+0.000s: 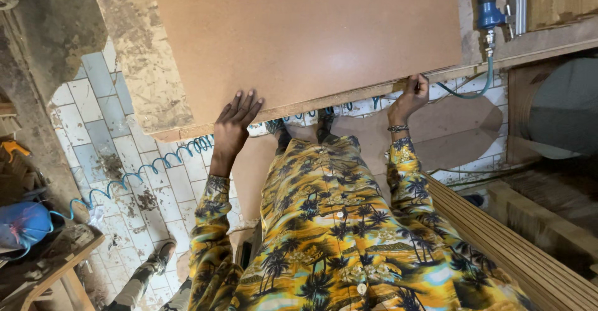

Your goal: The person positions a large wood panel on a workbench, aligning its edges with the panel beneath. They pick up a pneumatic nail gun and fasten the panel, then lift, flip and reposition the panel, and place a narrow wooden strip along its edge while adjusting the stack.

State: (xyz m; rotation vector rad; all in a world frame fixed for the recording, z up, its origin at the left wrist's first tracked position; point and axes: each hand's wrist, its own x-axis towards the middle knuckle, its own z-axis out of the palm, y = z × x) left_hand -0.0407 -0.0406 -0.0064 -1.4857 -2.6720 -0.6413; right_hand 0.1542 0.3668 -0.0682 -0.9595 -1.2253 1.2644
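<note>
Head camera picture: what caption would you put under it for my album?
Both hands, left hand flat on top and right hand gripping the edge, hold a big brown board on a workbench.

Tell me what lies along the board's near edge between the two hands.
In the head view, only the bare edge of the board runs between the left hand and the right hand; below it show the shirt and tiled floor.

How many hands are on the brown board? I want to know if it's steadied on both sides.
2. The left hand lies flat on the brown board near its front edge; the right hand grips that edge further right, its fingers curled over.
</note>
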